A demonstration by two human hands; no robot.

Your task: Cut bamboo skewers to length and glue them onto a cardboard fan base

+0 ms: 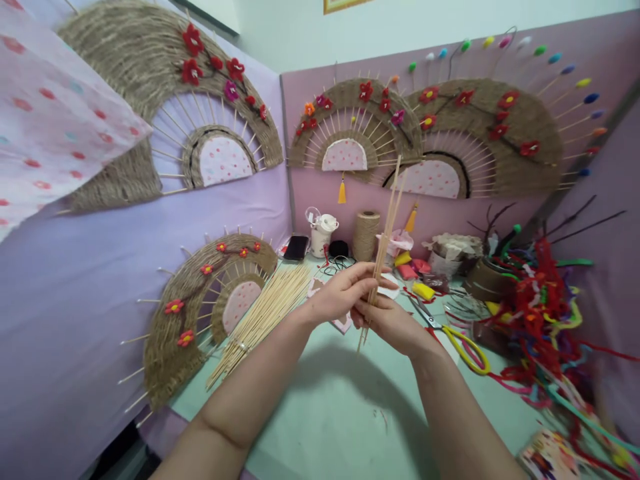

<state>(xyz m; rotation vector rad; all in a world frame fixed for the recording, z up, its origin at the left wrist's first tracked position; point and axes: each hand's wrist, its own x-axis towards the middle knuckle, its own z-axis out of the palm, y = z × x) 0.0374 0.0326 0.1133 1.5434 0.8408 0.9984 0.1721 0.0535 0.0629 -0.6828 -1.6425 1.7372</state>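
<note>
Several thin bamboo sticks [384,250] stand nearly upright in a small bunch above the table, leaning slightly right at the top. My left hand [347,288] is closed around the middle of the bunch, its fingertips reaching past it. Just below, my right hand [387,321] grips the lower part, and the two hands touch. The lower stick ends poke out uneven beneath my hands. A large bundle of the same bamboo sticks [267,313] lies on the table to the left. Behind my hands are patterned pieces of pale material, partly hidden.
On the right lie yellow-handled scissors [463,343] and a tangled heap of coloured pipe cleaners [540,320]. A twine spool [367,237], a white cup [323,237] and a phone [297,248] stand along the back. Twine-wrapped fans [200,320] lean and hang around the pale green table [330,420].
</note>
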